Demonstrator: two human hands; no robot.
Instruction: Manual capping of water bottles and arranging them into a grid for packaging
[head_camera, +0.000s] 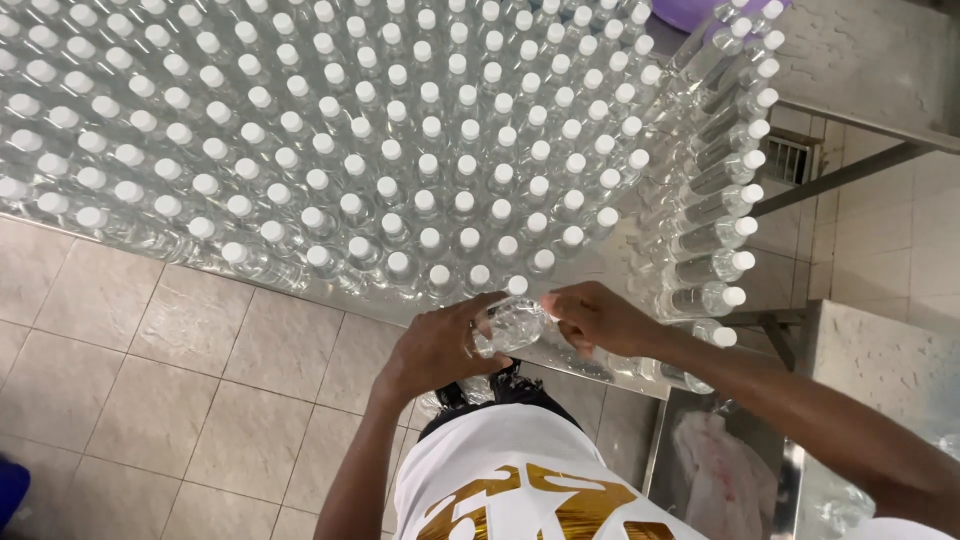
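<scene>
Between your fingertips, at the near edge of the table (600, 262), sits one clear plastic bottle (508, 325), held sideways and tilted. Your left hand (440, 348) wraps around its body, fingers curled tight on the plastic. Your right hand (597, 318) pinches the other end, fingers narrow and closed on it; you can't tell if a cap is on that end. Just beyond your knuckles, touching range, stands the front row of a big block of upright clear bottles with white caps (380, 150), packed tight and covering the tabletop. To your right, a column of the same bottles lying on their sides (715, 200), caps pointing right. Below your hands, beige floor tiles (150, 380) and your white shirt with gold print (520, 480). Lower right, a metal bin holding a pinkish crumpled bag (715, 475).
</scene>
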